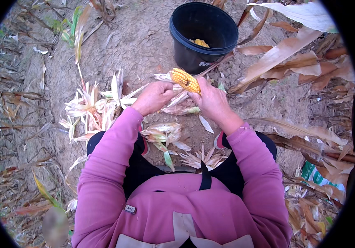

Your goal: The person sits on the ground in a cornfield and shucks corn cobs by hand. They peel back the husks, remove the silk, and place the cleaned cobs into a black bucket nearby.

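Observation:
My right hand (pixel 212 100) grips the base end of a bare yellow ear of corn (pixel 184 80), which has a dark damaged spot among its kernels. Close to the left of the ear is my left hand (pixel 155 96), its fingers curled; whether it holds anything is hidden. Pale dry corn husks (pixel 180 108) lie on the soil under and between both hands. Just beyond the ear stands a black plastic bucket (pixel 185 57) with some yellow ears of corn (pixel 201 42) at its bottom.
A heap of stripped husks (pixel 95 108) lies on the ground at the left. More husks (pixel 165 131) are between my feet. Dry corn stalks and broad leaves (pixel 282 62) spread along the right side. A green and white bag (pixel 312 173) lies partly under leaves at the lower right.

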Demonstrator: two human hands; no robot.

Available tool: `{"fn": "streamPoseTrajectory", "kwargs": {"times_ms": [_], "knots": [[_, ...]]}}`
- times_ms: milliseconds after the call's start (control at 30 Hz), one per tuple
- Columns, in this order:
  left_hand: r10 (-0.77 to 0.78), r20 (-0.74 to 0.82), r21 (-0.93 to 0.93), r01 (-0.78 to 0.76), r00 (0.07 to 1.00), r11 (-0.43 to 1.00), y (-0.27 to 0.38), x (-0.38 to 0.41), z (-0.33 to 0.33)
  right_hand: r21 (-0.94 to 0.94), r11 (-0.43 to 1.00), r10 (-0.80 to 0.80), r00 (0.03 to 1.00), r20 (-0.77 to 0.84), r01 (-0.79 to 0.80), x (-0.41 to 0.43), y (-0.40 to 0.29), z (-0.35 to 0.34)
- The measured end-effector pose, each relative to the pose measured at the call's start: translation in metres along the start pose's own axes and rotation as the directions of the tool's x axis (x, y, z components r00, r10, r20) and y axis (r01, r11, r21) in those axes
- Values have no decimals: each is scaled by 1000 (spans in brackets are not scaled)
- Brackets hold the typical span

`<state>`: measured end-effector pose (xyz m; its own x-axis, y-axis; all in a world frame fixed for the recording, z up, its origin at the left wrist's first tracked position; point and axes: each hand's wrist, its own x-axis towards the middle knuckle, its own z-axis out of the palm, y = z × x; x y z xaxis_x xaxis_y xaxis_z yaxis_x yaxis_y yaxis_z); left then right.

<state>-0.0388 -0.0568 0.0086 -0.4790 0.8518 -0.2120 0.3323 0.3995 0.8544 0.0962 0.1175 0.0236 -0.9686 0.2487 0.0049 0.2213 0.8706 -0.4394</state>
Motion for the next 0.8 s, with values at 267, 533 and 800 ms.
{"fn": "streamPoseTrajectory", "kwargs": {"times_ms": [267,533,800], "knots": [[232,640,147,-414,732,898,-12,-28,46,784,421,263,888,376,-457,35,47,-3],[28,517,385,-262,856,885,-1,-19,22,884,368,461,882,96,-289,95,58,-37],[172,611,191,-354,773,915,14,-35,27,771,287,681,687,253,-568,-11,198,95]]}}
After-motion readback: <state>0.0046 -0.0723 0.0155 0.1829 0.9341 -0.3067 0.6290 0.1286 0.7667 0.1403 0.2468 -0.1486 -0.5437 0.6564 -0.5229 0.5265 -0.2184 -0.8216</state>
